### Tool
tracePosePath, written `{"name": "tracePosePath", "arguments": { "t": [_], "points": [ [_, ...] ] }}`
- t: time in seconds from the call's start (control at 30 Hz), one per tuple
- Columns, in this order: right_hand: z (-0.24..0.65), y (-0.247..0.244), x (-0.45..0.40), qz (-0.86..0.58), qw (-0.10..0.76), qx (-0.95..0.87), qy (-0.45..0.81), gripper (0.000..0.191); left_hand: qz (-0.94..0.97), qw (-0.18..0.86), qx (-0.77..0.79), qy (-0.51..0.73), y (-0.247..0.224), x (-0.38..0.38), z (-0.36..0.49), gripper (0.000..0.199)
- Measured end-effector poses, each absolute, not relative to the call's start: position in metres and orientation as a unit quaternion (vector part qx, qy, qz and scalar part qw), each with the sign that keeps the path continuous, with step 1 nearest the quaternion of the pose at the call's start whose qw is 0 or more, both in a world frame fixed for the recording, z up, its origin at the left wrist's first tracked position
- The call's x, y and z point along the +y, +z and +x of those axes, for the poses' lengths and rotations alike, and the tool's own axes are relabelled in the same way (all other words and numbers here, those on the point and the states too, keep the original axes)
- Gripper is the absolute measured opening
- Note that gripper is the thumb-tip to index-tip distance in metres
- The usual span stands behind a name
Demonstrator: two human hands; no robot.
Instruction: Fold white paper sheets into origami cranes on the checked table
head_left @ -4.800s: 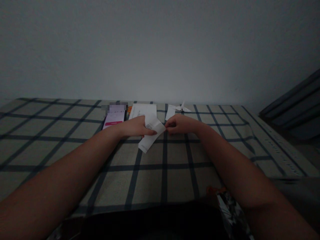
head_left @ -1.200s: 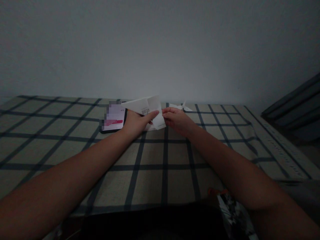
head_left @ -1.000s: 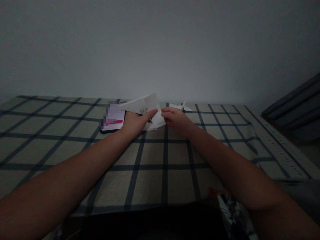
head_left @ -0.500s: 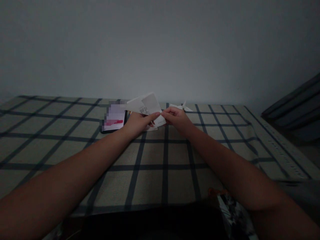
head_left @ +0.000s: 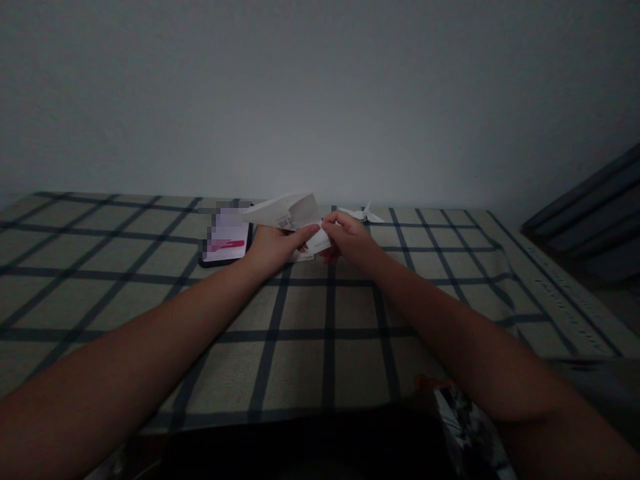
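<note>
From the head camera, a sheet of white paper is up in front of the person, above the table and between the two hands. The paper (head_left: 275, 208) has its long side running left to right; its narrow end points left, over toward the phone (head_left: 227, 233), and its wide, folded end is by the right hand (head_left: 351, 235). It looks thin and smooth, with bent flaps and some small dark print. The left hand (head_left: 275, 245) grips it from below, thumb on top. The right hand pinches its right edge with curled fingers. The phone lies flat on the left, with a shiny screen and a pink bar. A small folded white paper shape (head_left: 369, 215) with pointy bits sits behind the right hand. The cloth (head_left: 305, 333) under everything has dark blue checks, and the wall (head_left: 320, 100) behind is plain and gray.
</note>
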State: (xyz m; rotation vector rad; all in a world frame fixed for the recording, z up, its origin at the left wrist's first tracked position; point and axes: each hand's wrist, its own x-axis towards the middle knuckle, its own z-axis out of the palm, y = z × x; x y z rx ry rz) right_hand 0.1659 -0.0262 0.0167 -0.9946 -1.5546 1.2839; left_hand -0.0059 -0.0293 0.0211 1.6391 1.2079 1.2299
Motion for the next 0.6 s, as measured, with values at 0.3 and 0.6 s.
{"name": "tracePosePath", "arguments": {
  "t": [0.3,0.6],
  "points": [
    [0.1642,0.0175,-0.0285,-0.360,0.450,-0.616,0.537,0.015,0.619,0.393,0.451,0.509,0.0203,-0.0286,-0.0046,0.028],
    [0.1648,0.0158,-0.0249,-0.366,0.470,-0.585,0.551,0.011,0.599,0.406,0.435,0.537,0.0157,-0.0257,-0.0022,0.031]
  ]
}}
